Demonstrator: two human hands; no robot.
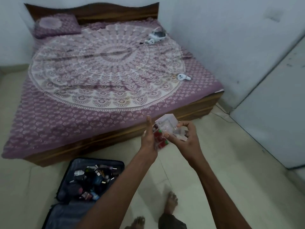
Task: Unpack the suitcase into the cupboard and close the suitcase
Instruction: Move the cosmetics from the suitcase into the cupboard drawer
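Note:
A dark suitcase point(72, 166) lies open on the floor at the lower left, with several small items point(92, 180) heaped in its far half. Above the floor, between the suitcase and the bed, my right hand point(186, 138) grips clear plastic packets point(166, 125). My left hand point(149, 136) holds a clear packet with red and green contents point(160, 139), thumb pointing up. A pale cupboard door point(272, 116) stands at the right edge.
A wooden bed point(102, 142) with a purple patterned sheet fills the middle. White gadgets point(182, 77) and a white headset-like item point(156, 36) lie on it. My bare feet point(171, 202) stand on the tiled floor beside the suitcase.

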